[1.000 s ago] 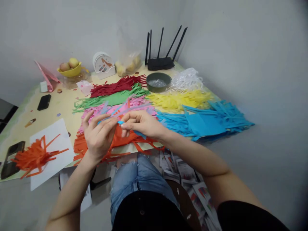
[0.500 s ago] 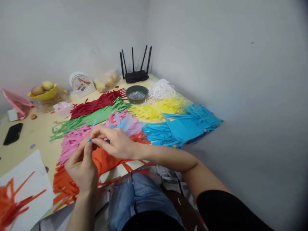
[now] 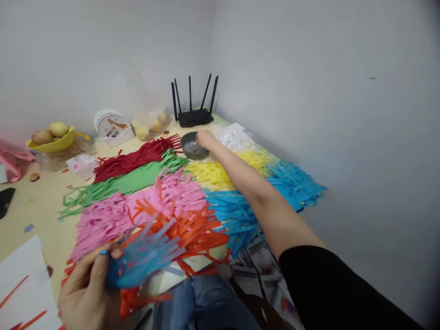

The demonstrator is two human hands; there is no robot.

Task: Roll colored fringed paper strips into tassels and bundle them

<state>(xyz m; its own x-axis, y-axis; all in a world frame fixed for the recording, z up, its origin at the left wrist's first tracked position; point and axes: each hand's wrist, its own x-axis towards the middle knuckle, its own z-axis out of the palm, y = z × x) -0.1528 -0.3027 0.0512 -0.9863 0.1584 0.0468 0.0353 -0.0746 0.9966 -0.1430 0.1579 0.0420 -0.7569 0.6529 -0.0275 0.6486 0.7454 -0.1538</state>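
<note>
My left hand [image 3: 91,282] is closed in a pinch around the rolled top of a blue paper tassel [image 3: 137,259]. The fringe strips fan out to the right, blurred by motion. My right hand [image 3: 205,137] reaches far forward into a dark round bowl [image 3: 193,155], its fingertips hidden at the rim. Small clear, shiny pieces [image 3: 192,146] lie in the bowl, too small to name. Under the tassel spread orange fringed strips [image 3: 192,229], with pink fringed sheets [image 3: 137,201] just behind.
Green [image 3: 134,181], dark red [image 3: 137,156], yellow [image 3: 209,174], blue [image 3: 292,183] and white fringed sheets [image 3: 235,136] cover much of the table. Behind stand a black router [image 3: 195,118], a bag of yellow fruit [image 3: 149,124] and a yellow fruit bowl [image 3: 51,145]. White paper [image 3: 25,279] lies front left.
My right hand has left the tassel's top and moved forward and right to the bowl. My left hand has drawn lower and left, still holding the blue tassel.
</note>
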